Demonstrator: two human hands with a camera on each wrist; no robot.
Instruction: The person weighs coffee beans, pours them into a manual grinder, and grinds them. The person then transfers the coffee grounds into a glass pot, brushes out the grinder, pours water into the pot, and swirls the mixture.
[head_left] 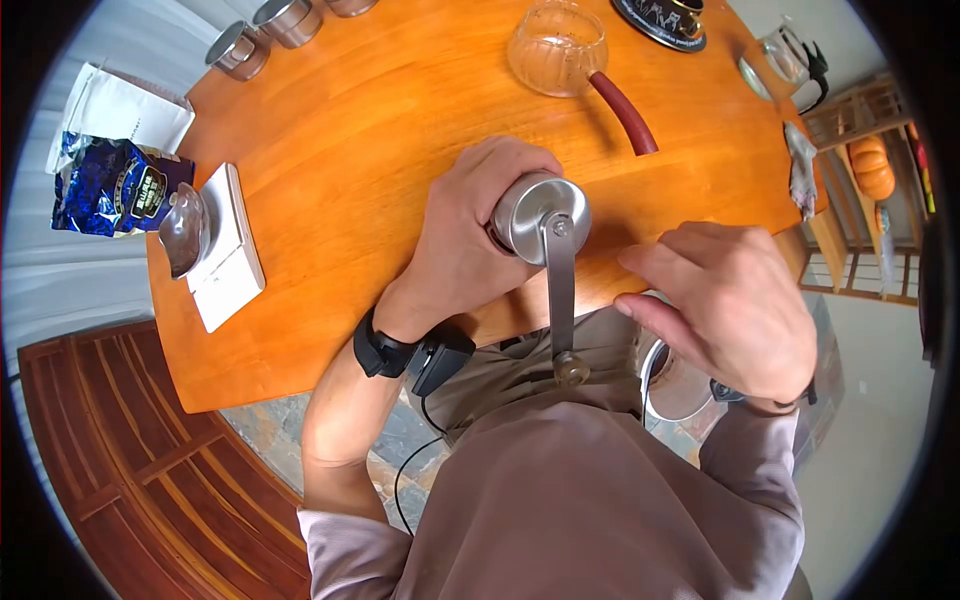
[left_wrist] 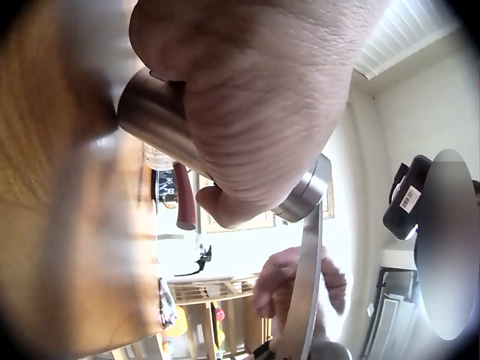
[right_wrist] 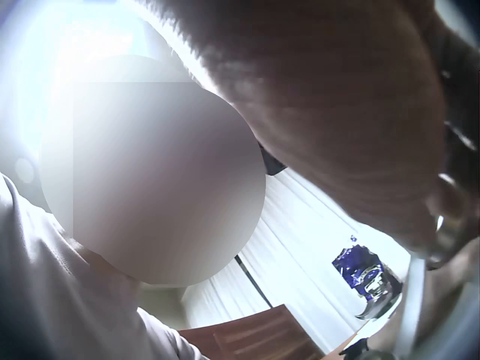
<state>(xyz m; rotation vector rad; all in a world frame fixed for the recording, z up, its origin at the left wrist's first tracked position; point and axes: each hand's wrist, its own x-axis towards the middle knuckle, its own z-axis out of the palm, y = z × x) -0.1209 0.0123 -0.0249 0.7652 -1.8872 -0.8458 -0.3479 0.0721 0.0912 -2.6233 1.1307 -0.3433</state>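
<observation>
My left hand (head_left: 462, 230) grips a steel hand coffee grinder (head_left: 522, 218) over the front of the table. Its crank arm (head_left: 562, 300) points toward my body and ends in a round knob (head_left: 571, 369). In the left wrist view the fingers wrap the metal cylinder (left_wrist: 154, 112), whose lower end overlaps the tabletop. My right hand (head_left: 735, 305) hovers to the right, apart from the crank and knob, thumb and fingers spread with nothing between them. The right wrist view shows mostly the underside of that hand, dark and close.
Beyond the grinder stands a glass pot (head_left: 556, 50) with a red-brown handle (head_left: 625, 112). A white scale (head_left: 225, 245), a smoky dish (head_left: 185, 232) and a blue foil bag (head_left: 110, 188) lie at the left. Metal cups (head_left: 240, 50) line the far left edge; a grey cloth (head_left: 801, 170) hangs right.
</observation>
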